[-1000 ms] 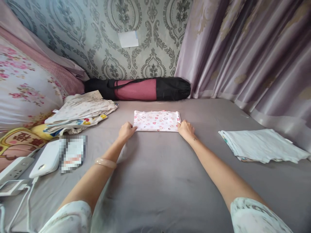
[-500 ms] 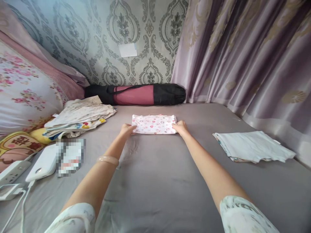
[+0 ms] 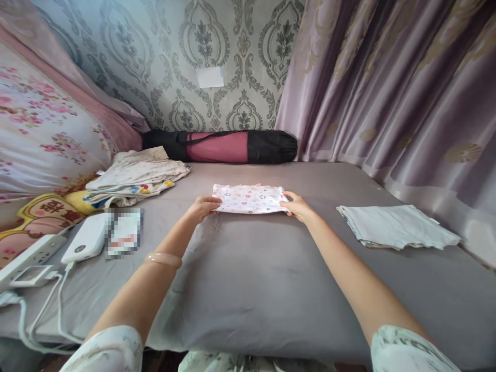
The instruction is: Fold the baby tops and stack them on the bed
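Note:
A folded white cloth (image 3: 250,200) with a small pink and red print is stretched flat between my hands, over the middle of the grey bed sheet (image 3: 248,279). My left hand (image 3: 203,207) grips its left end, thumb on top and fingers beneath. At the opposite end my right hand (image 3: 297,205) pinches the right edge the same way. Whether the cloth's underside touches the sheet, I cannot tell. A pale bangle (image 3: 163,259) circles my left forearm.
Folded pale cloth (image 3: 399,226) lies to the right, and a pile of clothes (image 3: 135,173) to the left. Nearer left are a white power bank (image 3: 86,238), a power strip (image 3: 34,256) and cables. A rolled bag (image 3: 217,146) lies along the wall, beside the curtain (image 3: 329,93).
Both hands have shifted their hold on the cloth's ends, the fingers now further under it. My view has tilted down slightly, bringing the bed's near edge into sight.

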`<state>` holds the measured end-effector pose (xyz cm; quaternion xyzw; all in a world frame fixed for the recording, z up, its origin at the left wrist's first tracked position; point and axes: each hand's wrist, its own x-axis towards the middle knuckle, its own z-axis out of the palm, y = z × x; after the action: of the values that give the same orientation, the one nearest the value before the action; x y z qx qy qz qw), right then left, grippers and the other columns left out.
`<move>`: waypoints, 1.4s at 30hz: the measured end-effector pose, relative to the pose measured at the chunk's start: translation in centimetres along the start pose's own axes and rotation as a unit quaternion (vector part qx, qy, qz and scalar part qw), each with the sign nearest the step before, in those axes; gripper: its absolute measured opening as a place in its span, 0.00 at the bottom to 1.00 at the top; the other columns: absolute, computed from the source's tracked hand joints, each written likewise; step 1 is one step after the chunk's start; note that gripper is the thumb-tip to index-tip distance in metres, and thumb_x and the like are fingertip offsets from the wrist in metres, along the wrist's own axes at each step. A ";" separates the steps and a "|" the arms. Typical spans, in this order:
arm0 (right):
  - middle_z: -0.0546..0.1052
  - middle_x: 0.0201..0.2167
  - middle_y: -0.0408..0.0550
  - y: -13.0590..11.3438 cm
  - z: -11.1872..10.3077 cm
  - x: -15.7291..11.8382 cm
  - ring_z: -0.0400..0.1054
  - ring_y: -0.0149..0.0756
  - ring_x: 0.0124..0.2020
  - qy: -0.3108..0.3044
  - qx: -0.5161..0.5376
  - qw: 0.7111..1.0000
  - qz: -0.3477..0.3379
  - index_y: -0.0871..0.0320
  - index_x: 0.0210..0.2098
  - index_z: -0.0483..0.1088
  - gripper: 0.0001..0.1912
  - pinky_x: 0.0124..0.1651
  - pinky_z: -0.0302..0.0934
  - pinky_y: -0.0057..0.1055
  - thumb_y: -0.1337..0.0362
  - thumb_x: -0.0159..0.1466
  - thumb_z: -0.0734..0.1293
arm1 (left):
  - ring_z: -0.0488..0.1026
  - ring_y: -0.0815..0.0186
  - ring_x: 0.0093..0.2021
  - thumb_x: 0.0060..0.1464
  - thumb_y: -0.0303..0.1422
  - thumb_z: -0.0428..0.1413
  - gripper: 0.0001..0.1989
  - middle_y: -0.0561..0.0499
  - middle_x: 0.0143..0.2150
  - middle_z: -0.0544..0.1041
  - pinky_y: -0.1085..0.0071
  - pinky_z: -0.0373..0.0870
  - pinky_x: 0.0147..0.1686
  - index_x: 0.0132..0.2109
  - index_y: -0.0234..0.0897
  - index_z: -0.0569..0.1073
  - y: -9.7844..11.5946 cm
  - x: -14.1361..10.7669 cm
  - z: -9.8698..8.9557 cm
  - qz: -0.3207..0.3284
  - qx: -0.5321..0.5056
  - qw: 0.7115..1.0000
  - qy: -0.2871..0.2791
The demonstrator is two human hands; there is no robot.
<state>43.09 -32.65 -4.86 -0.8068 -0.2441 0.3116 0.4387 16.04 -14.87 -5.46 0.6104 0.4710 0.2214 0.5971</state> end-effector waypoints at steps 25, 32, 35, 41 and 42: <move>0.53 0.70 0.59 -0.6 9.0 -4.9 0.41 0.45 0.71 -0.021 -0.456 0.802 -0.386 0.70 0.67 0.53 0.30 0.70 0.32 0.46 0.65 0.68 0.51 | 0.53 0.52 0.69 0.65 0.31 0.39 0.24 0.34 0.66 0.62 0.47 0.49 0.64 0.65 0.30 0.59 -2.6 -3.2 8.5 0.311 0.526 0.792 0.017; 0.52 0.70 0.53 0.5 8.9 -2.8 0.40 0.43 0.71 -0.029 -0.459 0.803 -0.379 0.66 0.68 0.53 0.31 0.70 0.28 0.50 0.63 0.68 0.50 | 0.50 0.51 0.70 0.66 0.36 0.38 0.26 0.37 0.69 0.58 0.49 0.43 0.67 0.66 0.29 0.59 -2.8 -1.6 9.3 0.333 0.561 0.758 0.018; 0.51 0.71 0.51 0.9 8.8 -2.7 0.40 0.42 0.71 -0.022 -0.450 0.807 -0.381 0.63 0.68 0.53 0.30 0.70 0.29 0.51 0.63 0.68 0.50 | 0.50 0.50 0.70 0.67 0.38 0.38 0.26 0.40 0.70 0.57 0.47 0.43 0.67 0.67 0.33 0.59 -3.0 -1.6 9.3 0.323 0.569 0.755 0.026; 0.50 0.71 0.51 0.7 9.0 -2.7 0.40 0.42 0.71 -0.030 -0.449 0.815 -0.365 0.61 0.68 0.53 0.30 0.70 0.30 0.50 0.62 0.69 0.50 | 0.51 0.49 0.69 0.66 0.37 0.39 0.26 0.39 0.70 0.57 0.44 0.46 0.65 0.68 0.36 0.58 -2.7 -1.6 9.2 0.315 0.581 0.750 0.017; 0.50 0.71 0.50 0.6 8.9 -2.8 0.40 0.42 0.71 -0.037 -0.451 0.815 -0.363 0.61 0.68 0.53 0.30 0.70 0.30 0.50 0.62 0.69 0.50 | 0.52 0.48 0.69 0.66 0.37 0.39 0.26 0.39 0.70 0.57 0.43 0.47 0.65 0.67 0.36 0.59 -2.5 -1.6 9.0 0.315 0.582 0.750 0.008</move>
<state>34.91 -29.85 -8.28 -0.7549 -0.6483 0.0143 0.0981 22.07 -21.29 -9.04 0.9516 0.2946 0.0851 0.0190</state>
